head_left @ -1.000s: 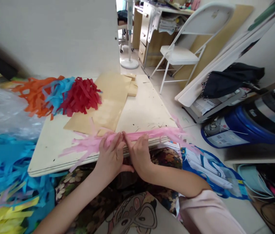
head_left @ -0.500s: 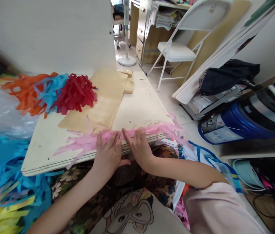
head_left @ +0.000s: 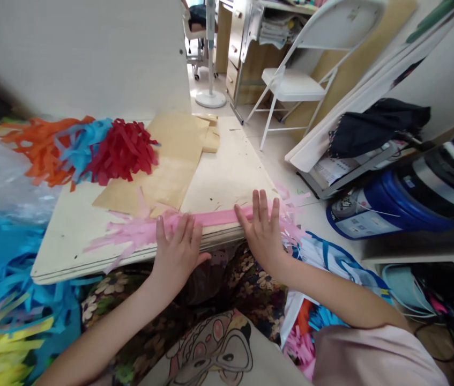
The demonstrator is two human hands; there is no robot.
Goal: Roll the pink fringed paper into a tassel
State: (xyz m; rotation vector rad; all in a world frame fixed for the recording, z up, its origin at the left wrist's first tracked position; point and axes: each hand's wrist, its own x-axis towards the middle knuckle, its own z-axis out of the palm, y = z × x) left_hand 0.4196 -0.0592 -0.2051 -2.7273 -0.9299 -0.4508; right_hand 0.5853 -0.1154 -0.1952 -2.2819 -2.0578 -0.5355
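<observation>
A long strip of pink fringed tissue paper (head_left: pixel 214 217) lies along the near edge of a pale wooden board (head_left: pixel 230 177). My left hand (head_left: pixel 176 252) rests flat on the strip near its middle, fingers stretched out. My right hand (head_left: pixel 265 230) presses flat on the strip further right, near the board's corner, fingers spread. Between the two hands the strip looks smoothed flat. Loose pink fringe (head_left: pixel 114 236) spreads left of my left hand, and more hangs off the right end.
Orange (head_left: pixel 42 147), blue (head_left: pixel 80 147) and red (head_left: pixel 124 150) tissue bunches sit at the board's far left, beside brown paper sheets (head_left: pixel 170 161). Blue and yellow fringed paper (head_left: pixel 1 300) is heaped at the left. A white folding chair (head_left: pixel 295 80) and blue barrel (head_left: pixel 391 203) stand at the right.
My right hand has slid to the right along the pink strip, away from my left hand, and now lies flat with its fingers spread. My left hand stayed in place.
</observation>
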